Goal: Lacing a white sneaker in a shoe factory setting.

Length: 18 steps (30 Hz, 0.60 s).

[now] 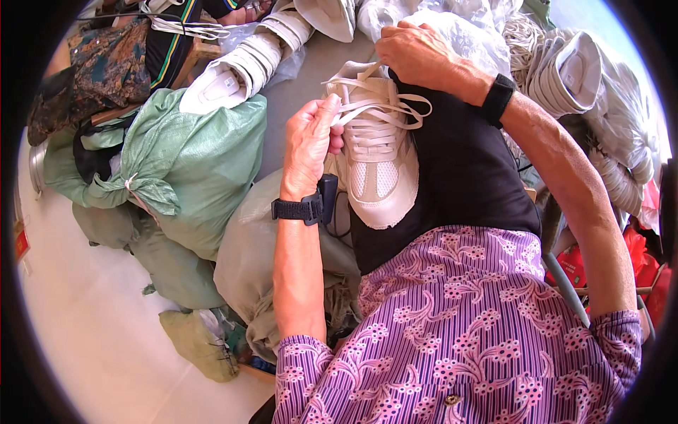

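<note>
A cream shoe upper [383, 201] with mesh panels at the toe lies on my black-clad lap, toe toward me, its lower edge uneven. Flat cream shoelace [374, 133] crosses its front in several rows, and loose loops spread over the tongue area. At the upper's left side my left hand [314, 138] is closed, thumb and fingers pinching the lace. Beyond the ankle opening, my right hand [418, 56] is raised with curled fingers closed on a lace end that runs down to the upper. Its fingertips are partly hidden.
Nested white shoe uppers [251, 63] rest by a tied green sack [205, 155] at left. Another stack of uppers [561, 78] and a bundle of laces [521, 46] lie at right. Clear plastic bags [466, 35] are behind my right hand. Another person's clothed leg [166, 53] shows at upper left.
</note>
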Each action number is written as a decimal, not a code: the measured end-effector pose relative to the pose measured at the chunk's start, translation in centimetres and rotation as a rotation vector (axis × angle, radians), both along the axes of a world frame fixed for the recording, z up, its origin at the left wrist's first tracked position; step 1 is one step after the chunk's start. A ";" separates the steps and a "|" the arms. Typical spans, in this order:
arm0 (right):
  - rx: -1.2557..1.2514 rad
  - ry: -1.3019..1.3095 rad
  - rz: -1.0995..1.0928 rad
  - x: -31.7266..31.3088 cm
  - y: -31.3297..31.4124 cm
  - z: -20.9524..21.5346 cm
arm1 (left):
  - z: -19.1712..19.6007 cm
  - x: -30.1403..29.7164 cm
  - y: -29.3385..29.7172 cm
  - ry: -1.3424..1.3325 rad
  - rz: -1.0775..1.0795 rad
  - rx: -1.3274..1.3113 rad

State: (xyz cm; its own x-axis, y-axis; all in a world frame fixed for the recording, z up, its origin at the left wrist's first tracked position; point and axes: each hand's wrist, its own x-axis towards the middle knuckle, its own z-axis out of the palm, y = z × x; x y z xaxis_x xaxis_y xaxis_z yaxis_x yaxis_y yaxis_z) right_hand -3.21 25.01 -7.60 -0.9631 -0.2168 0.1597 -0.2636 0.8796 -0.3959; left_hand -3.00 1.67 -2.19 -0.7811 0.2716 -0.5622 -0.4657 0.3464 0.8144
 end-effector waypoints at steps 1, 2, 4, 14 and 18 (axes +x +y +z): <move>-0.023 -0.007 -0.013 0.2 0.0 -0.3 | 0.0 0.0 0.0 -0.010 -0.008 -0.010; -0.048 -0.014 -0.024 0.3 -0.1 -0.3 | 0.0 -0.1 -0.3 -0.020 -0.014 -0.023; -0.154 0.024 -0.017 0.7 0.0 -0.2 | -0.7 -0.1 -1.1 -0.039 -0.018 0.043; -0.241 0.071 0.001 0.5 0.6 0.7 | 0.0 0.1 0.1 0.196 0.032 -0.026; -0.283 -0.027 0.079 0.7 -0.4 0.7 | -0.2 -0.1 -1.3 0.175 0.084 0.061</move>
